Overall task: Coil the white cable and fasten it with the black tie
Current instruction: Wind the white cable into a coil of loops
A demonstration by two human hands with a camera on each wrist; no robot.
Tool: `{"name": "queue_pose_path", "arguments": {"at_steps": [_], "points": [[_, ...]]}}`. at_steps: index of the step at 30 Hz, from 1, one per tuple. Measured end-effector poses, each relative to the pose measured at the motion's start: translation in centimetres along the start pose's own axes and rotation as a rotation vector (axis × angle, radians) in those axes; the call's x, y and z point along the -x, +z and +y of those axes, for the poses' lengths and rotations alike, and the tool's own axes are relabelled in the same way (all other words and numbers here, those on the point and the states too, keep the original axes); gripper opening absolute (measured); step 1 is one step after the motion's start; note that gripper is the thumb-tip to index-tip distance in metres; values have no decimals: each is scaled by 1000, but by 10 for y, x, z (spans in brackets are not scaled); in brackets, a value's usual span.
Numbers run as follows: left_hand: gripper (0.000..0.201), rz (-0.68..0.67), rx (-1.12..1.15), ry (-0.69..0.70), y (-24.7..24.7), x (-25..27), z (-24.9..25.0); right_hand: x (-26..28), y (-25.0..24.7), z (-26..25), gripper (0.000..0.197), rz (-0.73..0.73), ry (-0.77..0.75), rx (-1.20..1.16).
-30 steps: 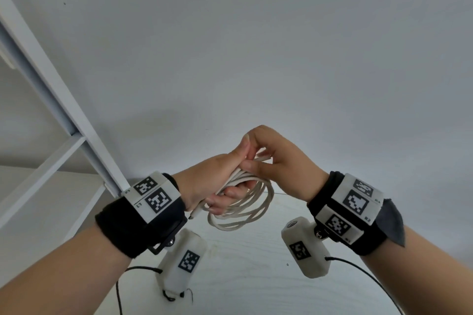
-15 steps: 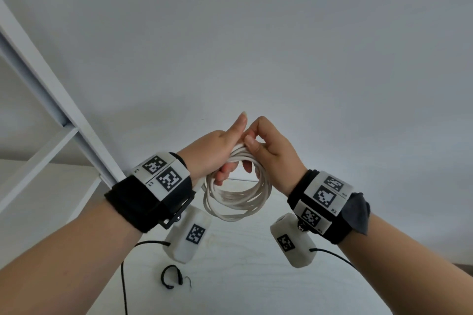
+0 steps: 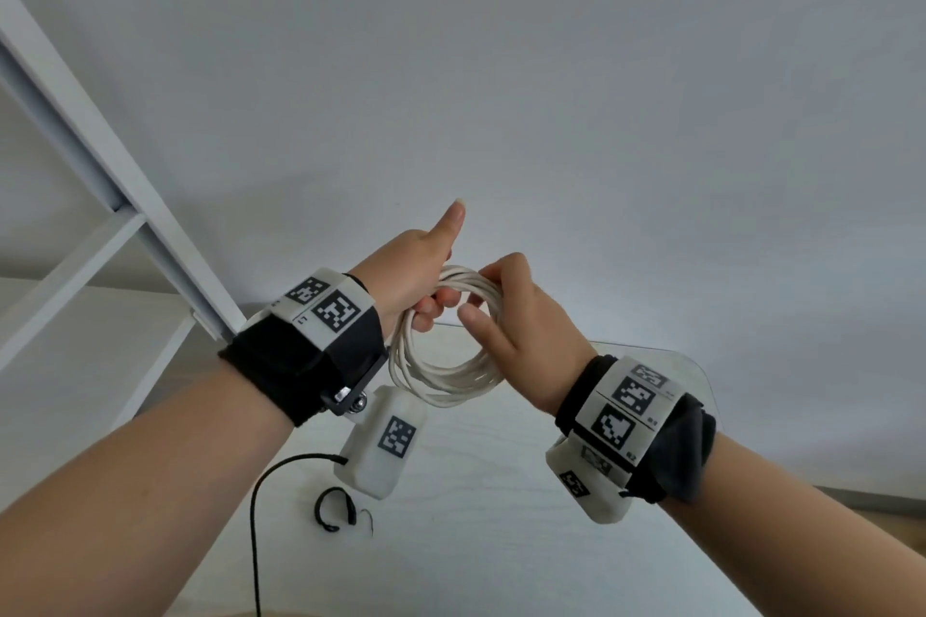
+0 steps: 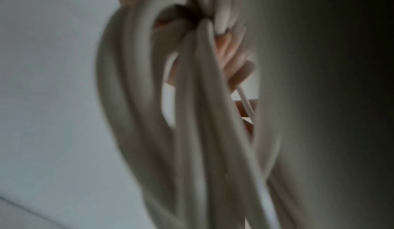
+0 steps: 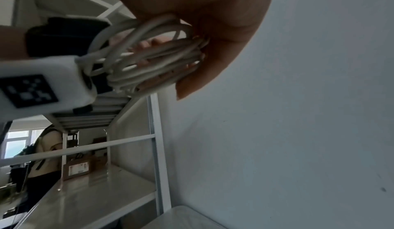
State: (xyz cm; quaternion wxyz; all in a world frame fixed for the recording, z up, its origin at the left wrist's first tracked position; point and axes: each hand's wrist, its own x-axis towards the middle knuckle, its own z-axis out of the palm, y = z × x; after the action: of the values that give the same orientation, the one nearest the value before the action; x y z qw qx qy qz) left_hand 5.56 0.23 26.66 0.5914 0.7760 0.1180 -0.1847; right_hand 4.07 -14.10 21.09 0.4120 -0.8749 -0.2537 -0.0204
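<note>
The white cable (image 3: 441, 376) hangs as a coil of several loops in the air above the table. My left hand (image 3: 426, 281) holds the coil's top left, fingers curled through the loops and thumb pointing up. At the top right of the coil my right hand (image 3: 506, 306) grips the strands, with its thumb off the cable. Blurred loops of the cable (image 4: 192, 114) fill the left wrist view. The right wrist view shows the bundled cable (image 5: 153, 55) under my palm. The black tie (image 3: 333, 509) lies curled on the table below my left wrist.
A pale wooden table (image 3: 501, 516) lies under my hands, with a thin black wire (image 3: 260, 491) trailing from my left wrist unit. A white metal shelf frame (image 3: 100, 175) stands at the left, and a plain wall is behind.
Both hands have risen with the coil. My left thumb has lifted off it and points up. My right hand has shifted to the coil's right side. The black tie has come into view.
</note>
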Motion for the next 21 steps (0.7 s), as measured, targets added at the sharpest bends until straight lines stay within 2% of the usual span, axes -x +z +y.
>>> {"name": "queue_pose_path", "arguments": {"at_steps": [3,6,8,12,16,21], "points": [[50,-39,27,-7,1,-3,-6,-1,6,2,40,-24,8,63],[47,-86,75,9,3,-3,-10,-8,4,3,25,-5,32,84],[46,-97,94,69,4,-4,-12,-13,1,2,21,16,46,75],[40,-10,47,255,4,-3,-21,-20,-2,2,26,59,77,89],[26,60,6,342,4,4,-41,-25,-1,9,27,123,132,70],[28,144,-151,420,10,6,-65,-25,9,17,29,129,183,44]]}}
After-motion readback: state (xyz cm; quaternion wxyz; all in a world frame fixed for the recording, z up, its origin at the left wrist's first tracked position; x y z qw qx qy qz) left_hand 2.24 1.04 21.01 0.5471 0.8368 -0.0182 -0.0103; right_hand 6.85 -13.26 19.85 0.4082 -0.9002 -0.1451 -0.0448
